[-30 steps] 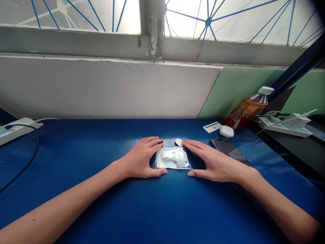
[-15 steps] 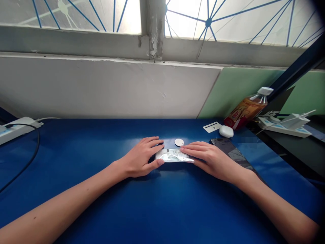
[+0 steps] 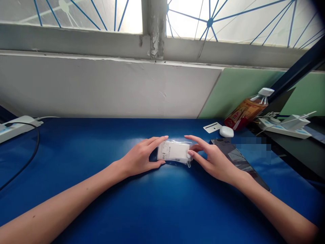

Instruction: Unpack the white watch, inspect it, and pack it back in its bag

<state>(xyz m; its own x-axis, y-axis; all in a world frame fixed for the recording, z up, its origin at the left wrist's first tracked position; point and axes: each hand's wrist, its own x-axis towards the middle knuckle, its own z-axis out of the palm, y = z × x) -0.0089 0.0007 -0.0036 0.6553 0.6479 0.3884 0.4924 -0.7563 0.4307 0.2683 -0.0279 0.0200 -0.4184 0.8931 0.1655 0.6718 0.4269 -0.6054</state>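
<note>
Between my hands is a small clear plastic packet (image 3: 175,151), with a white, box-like piece and printed label showing through its film. My left hand (image 3: 141,156) grips the packet's left end, fingers along the top edge and thumb at the bottom. My right hand (image 3: 212,157) is at the right end, its thumb and a bent finger closed on the film there while the index finger reaches out above. A small white spot shows by the right thumb; I cannot tell what it is. The packet's face is tilted toward me.
Right of the hands lies a dark phone (image 3: 238,162). Behind it are a white earbud case (image 3: 226,131) and a white card (image 3: 212,127). A drink bottle (image 3: 247,110) leans at the back right, near a power strip (image 3: 285,127). Another power strip (image 3: 19,127) with a black cable is far left.
The packet has turned from lying flat to showing its labelled face. The white disc behind it is out of sight. My right index finger has lifted, and my left fingers have closed in.
</note>
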